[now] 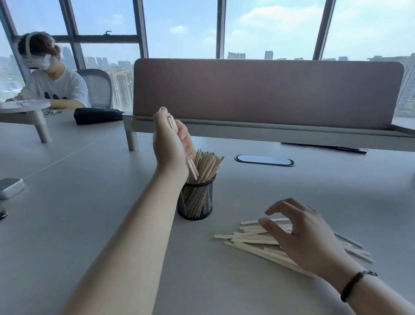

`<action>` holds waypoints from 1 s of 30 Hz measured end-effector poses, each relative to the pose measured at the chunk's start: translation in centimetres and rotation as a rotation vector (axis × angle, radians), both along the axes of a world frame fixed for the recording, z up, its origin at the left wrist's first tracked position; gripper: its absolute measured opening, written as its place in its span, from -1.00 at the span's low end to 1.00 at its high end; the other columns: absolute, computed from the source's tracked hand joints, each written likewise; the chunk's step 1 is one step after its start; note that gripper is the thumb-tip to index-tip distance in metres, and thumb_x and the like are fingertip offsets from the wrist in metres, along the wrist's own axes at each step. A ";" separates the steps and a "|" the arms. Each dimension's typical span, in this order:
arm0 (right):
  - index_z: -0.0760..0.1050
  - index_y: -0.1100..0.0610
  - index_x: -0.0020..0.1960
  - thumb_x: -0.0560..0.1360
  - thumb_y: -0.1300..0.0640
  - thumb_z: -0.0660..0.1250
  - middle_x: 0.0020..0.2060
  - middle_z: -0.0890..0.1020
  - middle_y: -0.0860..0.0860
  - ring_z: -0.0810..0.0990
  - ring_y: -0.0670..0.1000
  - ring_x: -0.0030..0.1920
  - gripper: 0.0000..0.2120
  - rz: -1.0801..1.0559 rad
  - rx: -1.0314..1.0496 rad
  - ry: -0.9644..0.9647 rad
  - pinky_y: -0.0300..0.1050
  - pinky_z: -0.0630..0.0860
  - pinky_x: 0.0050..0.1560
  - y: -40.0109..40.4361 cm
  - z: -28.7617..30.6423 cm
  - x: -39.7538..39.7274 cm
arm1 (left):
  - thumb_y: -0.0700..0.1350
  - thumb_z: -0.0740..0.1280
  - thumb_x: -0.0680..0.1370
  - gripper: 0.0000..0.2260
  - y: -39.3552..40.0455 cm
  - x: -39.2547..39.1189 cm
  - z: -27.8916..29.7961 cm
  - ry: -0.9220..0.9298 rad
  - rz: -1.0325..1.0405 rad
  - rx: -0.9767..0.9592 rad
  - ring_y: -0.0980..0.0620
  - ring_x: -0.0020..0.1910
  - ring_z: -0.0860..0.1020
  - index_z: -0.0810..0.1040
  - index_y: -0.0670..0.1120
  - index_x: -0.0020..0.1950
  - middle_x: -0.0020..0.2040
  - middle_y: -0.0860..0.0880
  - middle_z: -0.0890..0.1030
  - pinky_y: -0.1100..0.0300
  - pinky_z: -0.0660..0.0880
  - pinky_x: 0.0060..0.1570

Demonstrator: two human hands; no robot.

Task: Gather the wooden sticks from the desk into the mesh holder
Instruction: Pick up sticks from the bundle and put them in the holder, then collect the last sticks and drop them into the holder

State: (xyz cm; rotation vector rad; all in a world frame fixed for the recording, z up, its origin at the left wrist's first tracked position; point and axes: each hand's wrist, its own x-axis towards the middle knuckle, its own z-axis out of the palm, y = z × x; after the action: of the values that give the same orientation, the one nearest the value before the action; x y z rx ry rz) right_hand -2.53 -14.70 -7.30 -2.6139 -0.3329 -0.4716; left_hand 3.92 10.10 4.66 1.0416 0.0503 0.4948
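From the head view, the left hand (172, 137) is raised above the mesh holder (196, 200), fingers curled around a couple of wooden sticks (192, 168) held nearly upright, their lower ends hanging just over the holder's rim at about its 10 o'clock edge. The holder stands on the counter (87, 216) near the middle of the view and is already crowded with sticks (208, 164) that fan out toward 1 o'clock.

At about 4 o'clock from the holder, well apart from it, a loose pile of sticks (247, 238) lies flat on the counter. The right hand (304, 234) hovers over this pile with fingers spread and loosely bent; whether the fingertips touch the sticks I cannot tell, and it grips nothing that shows. A dark band (355, 285) sits on that wrist.

Judging from this, the risk lies at the drop. The holder is packed and its sticks lean, so the held pair may land on the standing ends, catch and tip out over the rim. A push downward to force them in could tilt the light holder. The right hand, reaching without being watched, could scatter the pile.
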 end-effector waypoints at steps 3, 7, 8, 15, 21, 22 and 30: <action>0.52 -0.24 0.04 0.44 -0.49 0.06 0.09 0.54 -0.31 0.50 -0.03 0.12 -0.55 0.008 -0.034 0.010 -0.09 0.37 0.08 -0.2 -0.2 0.2 | 0.03 0.13 0.57 -0.57 -0.1 0.7 -0.5 -0.006 0.049 0.172 -0.02 -0.57 0.20 0.25 -0.09 -0.47 -0.56 -0.03 0.20 0.21 0.14 -0.49; 0.53 -0.20 0.07 0.42 -0.49 0.08 0.12 0.55 -0.27 0.54 0.00 0.09 -0.51 -0.004 -0.038 0.024 -0.10 0.38 0.05 -1.0 -0.5 0.9 | -0.03 0.13 0.52 -0.70 -0.1 1.0 -2.3 -0.021 0.181 0.507 -0.08 -0.49 0.34 0.35 -0.17 -0.36 -0.55 -0.07 0.32 0.18 0.27 -0.46; 0.53 -0.19 0.07 0.42 -0.49 0.08 0.13 0.56 -0.25 0.55 0.01 0.06 -0.50 -0.010 -0.035 0.024 -0.11 0.38 0.04 -1.1 -0.5 0.9 | 0.00 0.12 0.56 -0.66 -0.2 1.1 -2.8 -0.024 0.215 0.596 -0.09 -0.47 0.37 0.32 -0.17 -0.34 -0.52 -0.11 0.36 0.14 0.31 -0.43; 0.46 -0.20 0.24 0.43 -0.46 0.17 0.26 0.52 -0.14 0.57 0.07 0.17 -0.49 -0.097 -0.016 0.095 -0.03 0.46 0.16 -2.0 0.6 0.5 | 0.07 0.13 0.65 -0.57 -1.0 0.4 -4.1 -0.011 0.369 0.902 -0.04 -0.33 0.40 0.32 -0.23 -0.25 -0.35 -0.13 0.46 0.14 0.32 -0.30; 0.23 -0.08 0.51 0.39 -0.54 0.10 0.42 0.44 0.07 0.40 0.14 0.41 -0.16 -0.273 -0.034 0.338 0.07 0.31 0.39 -5.9 0.9 -0.3 | 0.03 0.24 0.62 -0.65 -1.3 -0.8 -4.4 -0.170 0.399 1.039 -0.05 0.23 0.49 0.40 -0.09 0.35 0.17 -0.07 0.57 0.08 0.44 0.16; 0.19 -0.06 0.54 0.39 -0.56 0.05 0.47 0.39 0.07 0.32 0.12 0.47 -0.12 -0.264 -0.061 0.374 0.08 0.24 0.44 -6.3 0.7 -0.5 | 0.02 0.25 0.60 -0.61 -1.5 -1.2 -4.4 -0.251 0.465 1.125 -0.10 0.29 0.44 0.38 -0.10 0.39 0.25 -0.10 0.53 0.02 0.41 0.23; -0.04 -0.02 0.62 0.25 -0.65 -0.01 0.59 0.13 -0.10 0.01 -0.08 0.59 0.12 -0.041 -0.194 0.462 0.01 -0.12 0.56 -6.4 1.2 -2.1 | 0.19 0.37 0.52 -0.54 -7.6 -6.6 -5.9 -0.713 0.111 1.712 -0.12 0.34 0.45 0.54 -0.08 0.29 0.30 -0.08 0.55 -0.07 0.34 0.39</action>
State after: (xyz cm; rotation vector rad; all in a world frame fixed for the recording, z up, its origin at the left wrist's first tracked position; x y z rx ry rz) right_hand -4.61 -21.14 -6.09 -2.8176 -0.1770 0.1666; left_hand -2.64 2.48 -1.26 2.4356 -1.1372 1.0111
